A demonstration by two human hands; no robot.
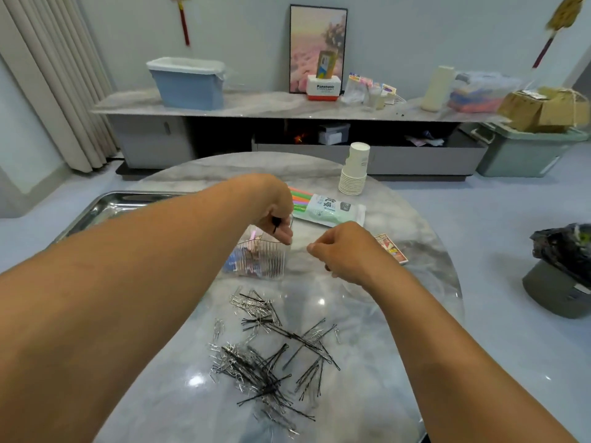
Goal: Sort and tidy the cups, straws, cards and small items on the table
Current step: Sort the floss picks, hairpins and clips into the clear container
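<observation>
L hand (pixel 276 215) w/ black hairpin (pixel 275 224)

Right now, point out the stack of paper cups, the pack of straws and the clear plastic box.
stack of paper cups (pixel 354 169), head view, on the stack's side wall.
pack of straws (pixel 329 212), head view, on the green printed wrapper.
clear plastic box (pixel 267 262), head view, on its ribbed front wall.

Two bare forearms, no sleeves reaching them; the left hand (pixel 275 215) and right hand (pixel 342 251) carry no rings, watch or gloves.
</observation>
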